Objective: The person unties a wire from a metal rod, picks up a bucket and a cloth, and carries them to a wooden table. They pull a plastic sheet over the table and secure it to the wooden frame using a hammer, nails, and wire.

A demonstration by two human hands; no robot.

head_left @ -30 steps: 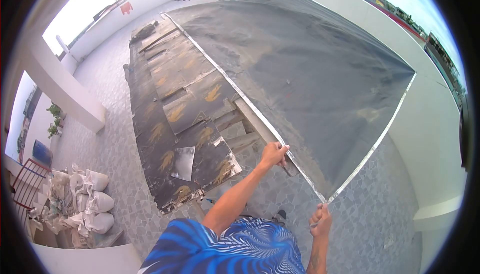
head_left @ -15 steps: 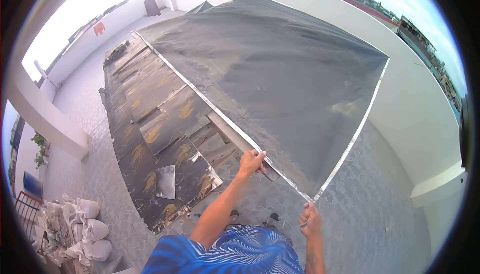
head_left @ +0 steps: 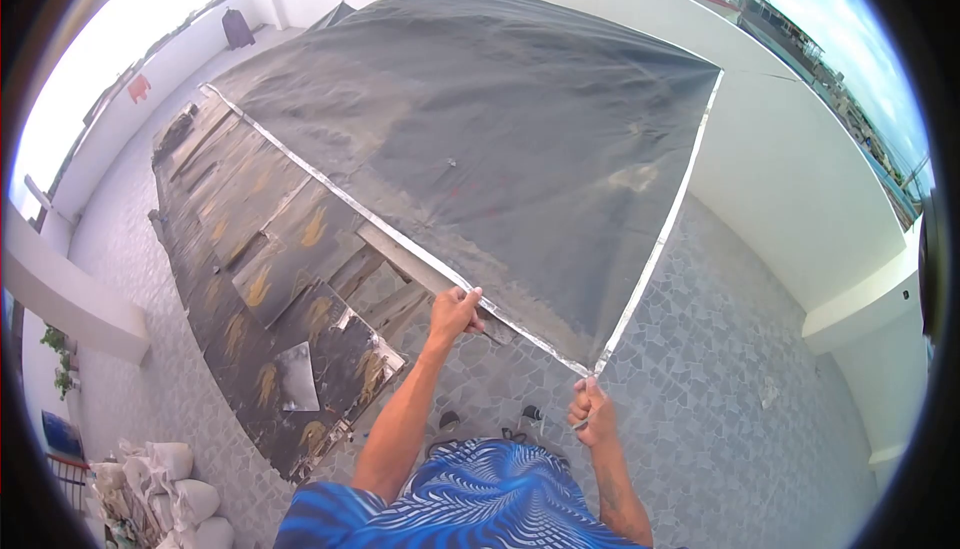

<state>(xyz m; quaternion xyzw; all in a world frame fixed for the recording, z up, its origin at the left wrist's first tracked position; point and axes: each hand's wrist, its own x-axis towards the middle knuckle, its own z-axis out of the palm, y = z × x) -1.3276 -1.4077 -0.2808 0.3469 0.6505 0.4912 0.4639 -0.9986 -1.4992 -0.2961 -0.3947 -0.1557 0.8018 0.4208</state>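
Note:
A large dark grey tarp [head_left: 520, 139] with a white hemmed border stretches away in front of me. My left hand [head_left: 457, 313] is closed around its near white edge. At the tarp's near corner, my right hand [head_left: 592, 413] pinches the tip in a closed fist, and the sheet is drawn fairly taut between both. Worn dark boards [head_left: 265, 289] with yellowish leaf-like marks lie to the left, partly under the tarp. A wooden frame [head_left: 400, 299] shows through a gap beside my left hand. What supports the tarp's middle is hidden.
Stone-patterned floor [head_left: 730, 349] surrounds the boards. A white parapet wall [head_left: 790, 179] runs along the right. Stuffed white sacks [head_left: 190, 499] are piled at lower left, below a pale column [head_left: 80, 289]. A red cloth [head_left: 138, 89] and dark garment [head_left: 238, 29] hang on the far wall.
The view has shifted, so the tarp, boards and wall appear farther left. Both hands keep their hold on the tarp; my feet show more clearly below.

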